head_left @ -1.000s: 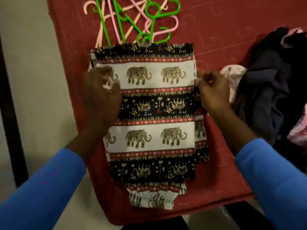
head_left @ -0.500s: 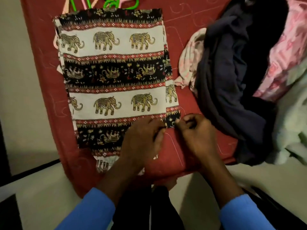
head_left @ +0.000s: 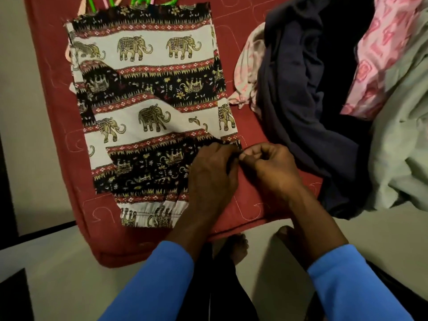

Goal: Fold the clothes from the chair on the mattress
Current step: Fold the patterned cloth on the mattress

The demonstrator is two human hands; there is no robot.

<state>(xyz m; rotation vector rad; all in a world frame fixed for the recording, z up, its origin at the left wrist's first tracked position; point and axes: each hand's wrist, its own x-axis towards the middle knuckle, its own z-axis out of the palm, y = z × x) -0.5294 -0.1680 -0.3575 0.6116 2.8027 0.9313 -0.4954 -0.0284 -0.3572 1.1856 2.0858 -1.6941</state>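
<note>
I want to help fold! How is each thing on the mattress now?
Black-and-white elephant-print cloth trousers: lying on red quilted mattress, rumpled, corner pinched.
Left hand: pinches that corner.
Right hand: pinches that corner.
Dark navy cloth garment: crumpled, unfolded.
Pink patterned cloth: crumpled, unfolded.
Green and pink plastic hangers: lying loose.

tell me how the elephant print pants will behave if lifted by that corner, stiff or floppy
Probably floppy: the elephant-print pants show soft diagonal ripples running from where the left hand and right hand pinch the corner. Likely light, since the folded layers look thin on the mattress. Pushed, it would probably bunch, not slide whole.
</note>
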